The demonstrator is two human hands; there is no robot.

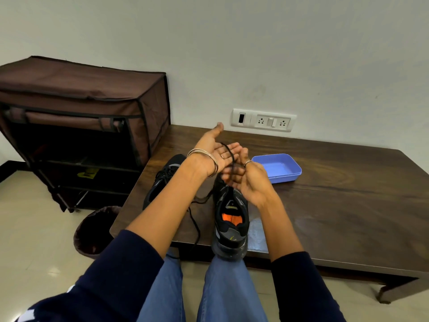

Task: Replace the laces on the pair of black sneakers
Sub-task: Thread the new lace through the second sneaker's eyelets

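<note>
1. The left hand (214, 152) is held palm-up, fingers straight and spread, thumb pointing away from the person. A black lace (228, 152) is draped across its palm and fingers.
2. The right hand (246, 176) sits just beside and slightly nearer the person than the left, touching it. Its fingers curl around the lace below the left palm; motion blur hides exactly how they pinch it.
3. The lace's long axis runs from the left fingers down toward the person, through the right hand, to the near sneaker (231, 219) directly under both hands.
4. That sneaker lies heel toward the person, toe away; its eyelets are hidden behind the hands.
5. The other sneaker (162, 180) lies left of the left wrist, with a loose lace (196, 225) trailing off the table (336, 205).
6. Judgement: the right hand is better placed to draw the lace along its length.
7. A blue tray (278, 167) stands just right of the right hand.
</note>
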